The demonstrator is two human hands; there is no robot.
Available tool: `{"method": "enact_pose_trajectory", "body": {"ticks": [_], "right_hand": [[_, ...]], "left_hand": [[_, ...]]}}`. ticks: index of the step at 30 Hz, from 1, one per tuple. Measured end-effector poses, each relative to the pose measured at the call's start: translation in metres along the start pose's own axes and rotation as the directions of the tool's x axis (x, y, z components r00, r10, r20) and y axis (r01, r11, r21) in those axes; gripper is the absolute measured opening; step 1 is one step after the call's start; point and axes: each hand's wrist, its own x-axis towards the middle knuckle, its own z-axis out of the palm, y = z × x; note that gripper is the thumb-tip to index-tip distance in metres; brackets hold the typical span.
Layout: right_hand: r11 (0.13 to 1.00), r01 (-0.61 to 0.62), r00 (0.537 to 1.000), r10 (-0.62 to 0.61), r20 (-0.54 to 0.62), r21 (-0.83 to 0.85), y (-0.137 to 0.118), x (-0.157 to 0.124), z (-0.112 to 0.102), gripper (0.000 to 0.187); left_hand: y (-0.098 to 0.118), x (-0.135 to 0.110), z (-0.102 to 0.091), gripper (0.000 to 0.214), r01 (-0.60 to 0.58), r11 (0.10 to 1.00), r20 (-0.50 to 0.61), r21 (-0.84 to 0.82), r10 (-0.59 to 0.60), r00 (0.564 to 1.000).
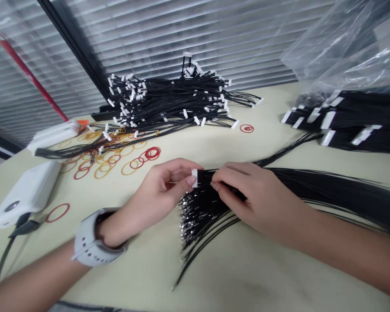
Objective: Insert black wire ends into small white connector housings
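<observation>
My left hand (159,195), with a grey watch on its wrist, pinches a small white connector (194,178) between thumb and fingers. Just right of it, my right hand (253,197) pinches thin black wires (204,175) that run into that connector. Both hands rest over a loose bundle of black wires (328,190) with bare metal tips (188,216) fanned out on the cream table (247,268).
A heap of finished black wires with white connectors (169,102) lies at the back. Red and yellow rubber bands (113,158) are scattered left of centre. White devices (27,193) sit at left, bundled cables (351,121) and clear plastic bags (344,43) at right.
</observation>
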Motion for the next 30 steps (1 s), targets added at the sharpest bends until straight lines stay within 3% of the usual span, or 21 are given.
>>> {"method": "enact_pose_trajectory", "body": {"ticks": [10,17,26,30], "right_hand": [[0.992,0.117,0.990,-0.120,-0.070,-0.046,-0.0024,-0.0036,0.0058,0.020],[0.996,0.088,0.994,-0.089,-0.064,-0.016,-0.0062,-0.0023,0.0057,0.015],[0.996,-0.018,1.000,0.018,0.001,0.086,-0.0025,-0.0011,0.0036,0.012],[0.995,0.011,1.000,-0.013,0.025,0.098,-0.0002,-0.0025,0.0041,0.011]], "left_hand": [[0.0038,-0.0029,0.0046,0.013,-0.017,1.000,0.005,-0.021,0.018,1.000],[0.0025,-0.0023,0.0044,0.011,-0.004,1.000,-0.026,0.025,0.004,1.000],[-0.0005,0.0014,0.0050,0.008,0.152,0.970,0.021,-0.190,-0.150,0.988],[-0.0010,0.0025,0.0053,0.008,0.178,0.962,0.028,-0.208,-0.176,0.984]]}}
